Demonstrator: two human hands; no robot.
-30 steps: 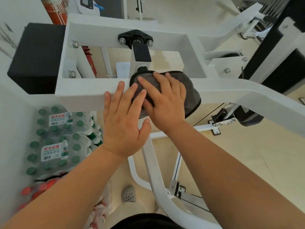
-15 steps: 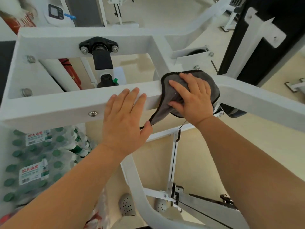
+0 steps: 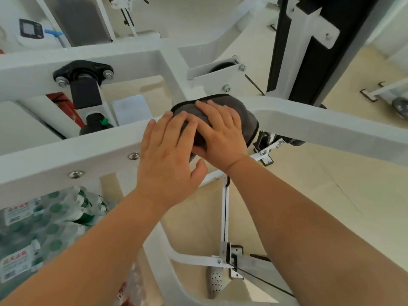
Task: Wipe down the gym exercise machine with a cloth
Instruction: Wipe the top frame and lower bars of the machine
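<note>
Grey cloth [image 3: 248,122] is lying over the white frame bar [image 3: 77,155]. Right hand [image 3: 220,133] is pressing it flat, left hand [image 3: 167,155] resting open beside, fingertips touching it. Wiping is seemingly proceeding mid-task; other bars likely remaining.

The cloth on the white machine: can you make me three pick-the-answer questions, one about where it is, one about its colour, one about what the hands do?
1. Where is the cloth? A) on the floor B) on the white bar C) on a bottle
2. What colour is it? A) red B) grey C) yellow
3. What is the right hand doing? A) pressing flat on the cloth B) hanging in the air C) holding a bottle
Answers: 1 B, it drapes over the bar; 2 B, grey with a dark edge; 3 A, its fingers lie straight on it.
</note>
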